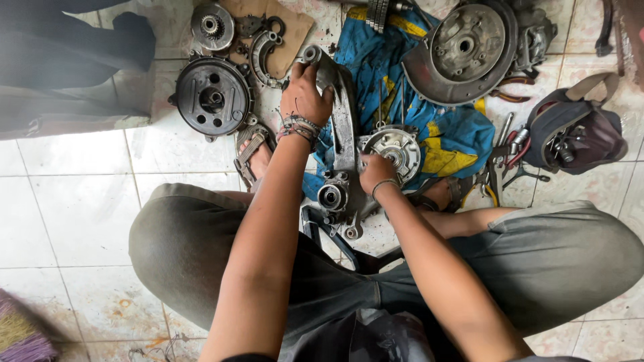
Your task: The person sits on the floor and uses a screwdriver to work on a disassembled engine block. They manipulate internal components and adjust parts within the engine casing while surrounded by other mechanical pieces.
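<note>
— Swingarm casting point(343, 127), the long grey metal piece, where does it lie?

— On the tiled floor point(67, 201) between the squatting person's knees, running away from them, its far end by a round boss at the top, its near end with a small bearing housing point(332, 196).

— And the hands?

— Well apart. The left hand point(305, 97), with cord bracelets at the wrist, is closed over the far end of the casting. The right hand point(376, 173) grips its near part — fingers curled at the edge of a round hub point(397, 149) that sits just beside the casting on a blue and yellow cloth point(449, 134).

— What is around the feet?

— A sandalled foot point(253, 155) shows just left of the left forearm; the other sandal is partly hidden behind the right wrist.

— Farther out?

— Left, a dark round drum plate point(213, 97), and beyond it a smaller disc point(212, 25) and a curved brake shoe point(263, 57) on a piece of cardboard point(295, 27). Right, a large backing plate point(463, 50) rests on the cloth — and near it an open grey tool bag point(577, 131) with wrenches and pliers beside it.
</note>
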